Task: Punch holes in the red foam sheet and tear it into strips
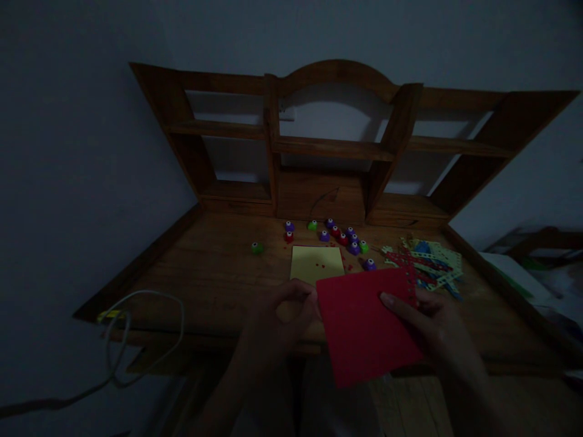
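A red sheet of paper (364,328) is held above the front edge of a wooden desk (214,273). My right hand (428,321) grips its right side, thumb lying on top. My left hand (282,315) pinches the sheet's left edge with curled fingers. Just behind the red sheet a yellow sheet (316,263) lies flat on the desk, dotted with tiny red bits. The scene is very dim.
Several small punches (341,237) in purple, red and green sit behind the yellow sheet; one green punch (257,247) lies apart at the left. Cut paper strips (428,264) pile up at the right. A shelf hutch (337,145) rises behind. A cable (146,328) loops off the left edge.
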Demonstrator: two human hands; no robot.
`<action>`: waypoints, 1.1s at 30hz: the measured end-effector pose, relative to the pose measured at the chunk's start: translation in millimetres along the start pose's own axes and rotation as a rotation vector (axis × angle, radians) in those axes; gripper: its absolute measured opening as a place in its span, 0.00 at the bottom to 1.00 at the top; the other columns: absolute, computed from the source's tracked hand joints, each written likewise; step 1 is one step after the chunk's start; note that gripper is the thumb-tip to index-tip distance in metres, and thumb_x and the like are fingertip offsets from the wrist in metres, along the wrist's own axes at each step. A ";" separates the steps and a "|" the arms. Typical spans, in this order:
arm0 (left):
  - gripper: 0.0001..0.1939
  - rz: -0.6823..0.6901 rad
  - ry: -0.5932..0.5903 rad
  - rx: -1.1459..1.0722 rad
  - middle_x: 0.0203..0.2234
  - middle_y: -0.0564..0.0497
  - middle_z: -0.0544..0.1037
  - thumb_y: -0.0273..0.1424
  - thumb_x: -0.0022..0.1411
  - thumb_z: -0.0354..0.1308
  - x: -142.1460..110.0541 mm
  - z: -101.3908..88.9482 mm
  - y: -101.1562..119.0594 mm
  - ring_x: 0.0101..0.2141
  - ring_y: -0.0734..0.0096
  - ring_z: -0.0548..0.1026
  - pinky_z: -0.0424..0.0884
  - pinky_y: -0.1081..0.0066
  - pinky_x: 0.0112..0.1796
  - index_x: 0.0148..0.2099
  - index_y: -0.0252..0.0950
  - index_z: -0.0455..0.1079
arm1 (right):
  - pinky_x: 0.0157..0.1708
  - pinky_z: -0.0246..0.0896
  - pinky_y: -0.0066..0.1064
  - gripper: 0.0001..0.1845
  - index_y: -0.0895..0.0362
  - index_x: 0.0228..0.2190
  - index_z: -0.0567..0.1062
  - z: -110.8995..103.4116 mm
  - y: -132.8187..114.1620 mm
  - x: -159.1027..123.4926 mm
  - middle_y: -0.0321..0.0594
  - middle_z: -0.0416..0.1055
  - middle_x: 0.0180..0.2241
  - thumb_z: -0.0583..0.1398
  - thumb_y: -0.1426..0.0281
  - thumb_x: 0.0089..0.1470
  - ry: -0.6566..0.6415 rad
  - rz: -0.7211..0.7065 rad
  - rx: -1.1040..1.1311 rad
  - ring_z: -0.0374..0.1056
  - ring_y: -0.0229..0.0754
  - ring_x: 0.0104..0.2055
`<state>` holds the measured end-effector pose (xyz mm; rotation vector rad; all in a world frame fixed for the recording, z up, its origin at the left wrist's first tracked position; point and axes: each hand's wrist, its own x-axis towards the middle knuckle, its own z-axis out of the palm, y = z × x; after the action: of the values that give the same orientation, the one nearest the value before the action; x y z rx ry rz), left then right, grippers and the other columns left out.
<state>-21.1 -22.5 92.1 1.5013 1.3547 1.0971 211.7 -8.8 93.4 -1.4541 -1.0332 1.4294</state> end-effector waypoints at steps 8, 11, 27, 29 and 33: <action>0.04 0.186 0.307 0.405 0.27 0.54 0.76 0.26 0.55 0.55 -1.3 16.1 -9.5 0.30 0.72 0.74 0.66 0.75 0.33 0.33 0.38 0.71 | 0.13 0.56 0.25 0.16 0.56 0.22 0.80 12.4 2.8 -12.1 0.38 0.74 0.19 0.69 0.56 0.37 0.230 -0.186 -0.194 0.67 0.40 0.18; 0.04 0.186 0.356 0.501 0.26 0.53 0.75 0.26 0.55 0.54 -2.0 23.2 -12.5 0.29 0.71 0.73 0.65 0.74 0.33 0.33 0.38 0.70 | 0.13 0.56 0.26 0.14 0.55 0.23 0.81 21.1 2.1 -16.9 0.37 0.74 0.18 0.69 0.57 0.38 0.277 -0.253 -0.273 0.67 0.41 0.19; 0.15 -0.110 0.487 0.167 0.25 0.51 0.75 0.44 0.56 0.56 38.2 -6.4 -58.1 0.28 0.67 0.73 0.65 0.73 0.28 0.33 0.36 0.71 | 0.10 0.61 0.28 0.21 0.56 0.33 0.81 -7.9 -0.8 -42.8 0.41 0.76 0.22 0.70 0.56 0.36 0.528 -0.171 -0.156 0.71 0.47 0.20; 0.16 -0.073 0.443 0.081 0.23 0.52 0.74 0.45 0.55 0.58 40.5 10.2 -51.0 0.28 0.69 0.73 0.65 0.74 0.28 0.30 0.35 0.70 | 0.10 0.61 0.28 0.23 0.55 0.34 0.80 -7.0 -1.5 -41.0 0.42 0.77 0.23 0.70 0.55 0.35 0.524 -0.123 -0.081 0.72 0.48 0.20; 0.15 0.059 0.217 -0.090 0.25 0.52 0.74 0.42 0.58 0.56 50.5 55.5 -30.5 0.29 0.70 0.72 0.66 0.73 0.30 0.29 0.35 0.70 | 0.11 0.63 0.30 0.22 0.53 0.32 0.80 -7.0 -0.7 -40.9 0.41 0.77 0.23 0.70 0.56 0.34 0.504 -0.093 0.017 0.73 0.49 0.21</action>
<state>25.5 29.4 51.1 1.3955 1.3928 1.3724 218.1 -47.5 107.1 -1.6179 -0.7530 0.9302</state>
